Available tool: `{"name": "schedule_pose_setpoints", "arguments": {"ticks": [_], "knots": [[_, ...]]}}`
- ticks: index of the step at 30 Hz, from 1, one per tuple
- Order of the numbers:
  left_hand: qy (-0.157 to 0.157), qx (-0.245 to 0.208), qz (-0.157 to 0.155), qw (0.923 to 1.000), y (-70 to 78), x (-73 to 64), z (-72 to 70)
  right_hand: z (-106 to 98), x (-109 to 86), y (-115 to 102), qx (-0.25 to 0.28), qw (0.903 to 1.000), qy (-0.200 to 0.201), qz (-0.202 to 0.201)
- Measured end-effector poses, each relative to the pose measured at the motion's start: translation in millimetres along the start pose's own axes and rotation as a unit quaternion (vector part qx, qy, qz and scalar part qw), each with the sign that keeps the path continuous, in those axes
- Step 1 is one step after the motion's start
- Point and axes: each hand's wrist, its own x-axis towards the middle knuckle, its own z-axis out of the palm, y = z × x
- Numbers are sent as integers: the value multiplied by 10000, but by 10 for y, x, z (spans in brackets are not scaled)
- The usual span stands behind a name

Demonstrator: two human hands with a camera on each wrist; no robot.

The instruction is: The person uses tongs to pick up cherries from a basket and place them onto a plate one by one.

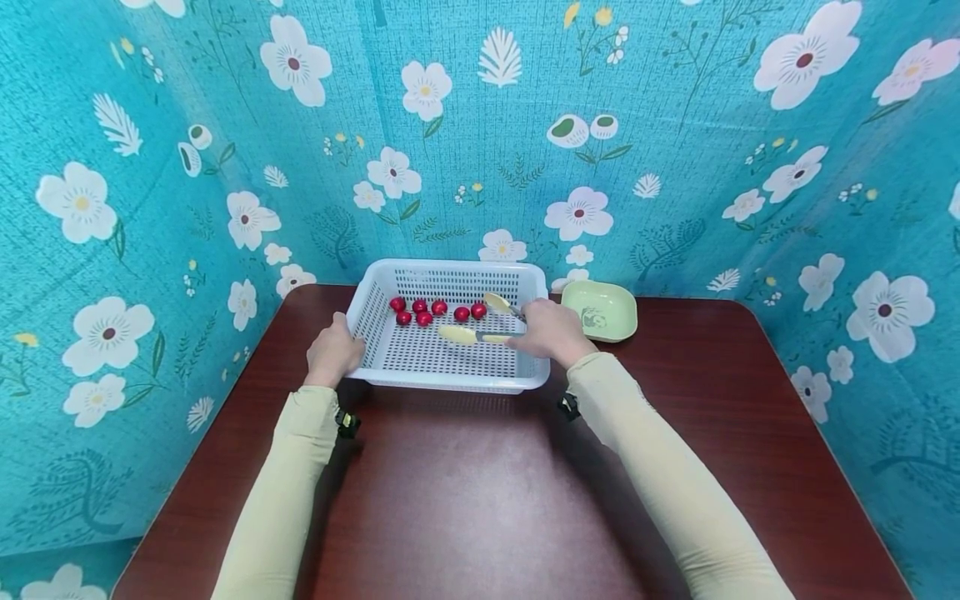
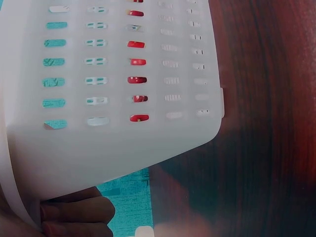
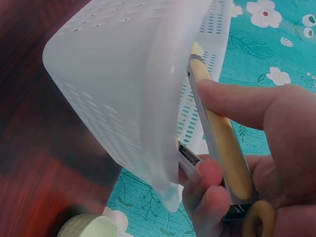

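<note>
A white perforated plastic basket (image 1: 442, 379) stands at the far side of the table with several small red fruits (image 1: 439, 307) inside. At the basket's left rim, my left hand (image 1: 332, 352) grips the edge, its fingers (image 2: 81, 210) curled under the rim in the left wrist view. My right hand (image 1: 551, 331) holds a pair of tongs (image 3: 222, 143) with yellow handles, thumb on one arm and fingers around the other. The tongs' pale yellow tips (image 1: 457, 334) are spread apart over the basket's inside, with nothing between them, close to the two rightmost fruits.
A light green dish (image 1: 609, 310) with a panda picture sits right of the basket, behind my right hand. The dark red-brown wooden table (image 1: 465, 492) reaches toward me. Blue floral cloth (image 1: 480, 150) hangs behind and at both sides.
</note>
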Motion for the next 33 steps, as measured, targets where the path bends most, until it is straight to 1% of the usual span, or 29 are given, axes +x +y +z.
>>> {"name": "schedule_pose_setpoints", "arguments": {"ticks": [4,7,15,19,25,30,33], "knots": [[15,-10,8,10000,-3,-1,-6,-30,-10,-11,-18,10000,33,-28],[30,-7,11,10000,-17,0,-10,-48,17,-44,-65,9999,43,-78],[30,-62,31,10000,-23,16,6,-85,154,-238,-325,9987,-30,-395],[5,-10,32,10000,-24,22,10,-58,209,-344,-500,9974,-150,-488],[16,17,25,10000,-19,24,8,24,285,-481,-490,9961,-301,-675],[-3,35,12,10000,-14,30,14,76,325,-558,-492,9959,-388,-651],[6,21,-12,10000,-16,27,12,85,348,-598,-586,9953,-408,-652]]}}
